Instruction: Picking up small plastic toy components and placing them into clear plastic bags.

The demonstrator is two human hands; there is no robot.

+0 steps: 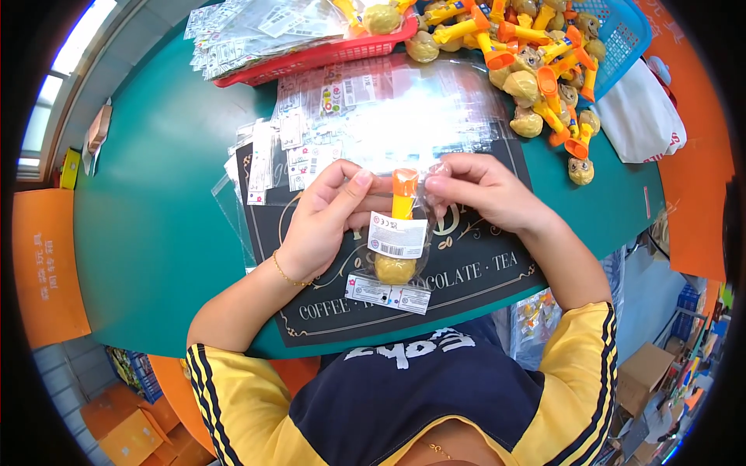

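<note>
1. Head view shows your left hand (330, 221) and right hand (486, 190) meeting over a black mat (482, 268) on a green table (155, 225).
2. Your two hands hold a small clear bag (398, 233) between them, with a toy (396, 260) inside it.
3. Your left fingers are curled narrow, thumb and forefinger pinching the bag's upper left edge.
4. Your right fingers are also narrow, pinching the bag's upper right edge beside the toy's orange end.
5. The toy stands upright in the bag, its round yellow part low and its orange part at the top; a white label covers its middle.
6. A strip of white labels (388, 293) lies on the mat just below the bag.
7. A spread of empty clear bags (350, 116) lies beyond your hands.
8. A heap of the same toys (544, 85) spills from a blue basket (629, 31) at the far right.
9. A red basket (326, 54) holding more bags sits at the far edge.
</note>
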